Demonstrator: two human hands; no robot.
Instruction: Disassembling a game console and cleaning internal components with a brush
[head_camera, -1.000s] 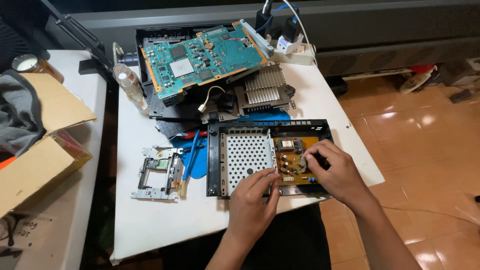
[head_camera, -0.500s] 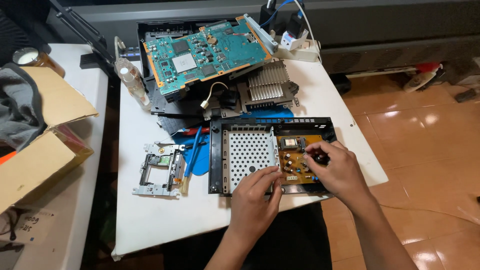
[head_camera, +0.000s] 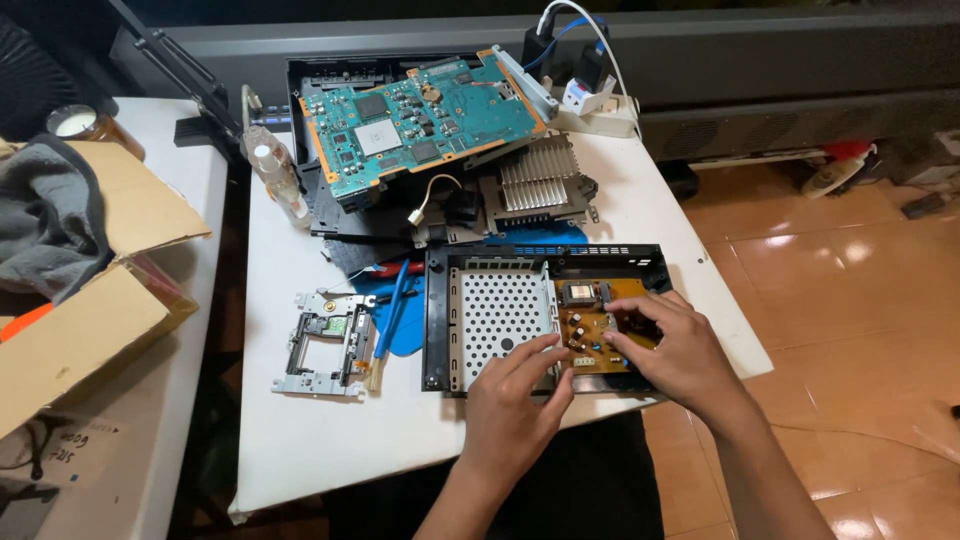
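Two bare hands at an opened black plastic power-supply casing (head_camera: 440, 300) on a white table (head_camera: 330, 440)

The casing is seen near the table's front edge, holding a perforated silver metal shield (head_camera: 500, 310) and a brown circuit board (head_camera: 590, 310). The left hand (head_camera: 515, 405) is laid with loosely spread fingers (head_camera: 545, 350) over the shield's lower right corner; the right hand (head_camera: 670, 345) is set on the board, fingertips (head_camera: 615, 340) bunched among its components, though whether anything is pinched cannot be told. A small silver metal drive frame (head_camera: 325, 345) lies left of the casing
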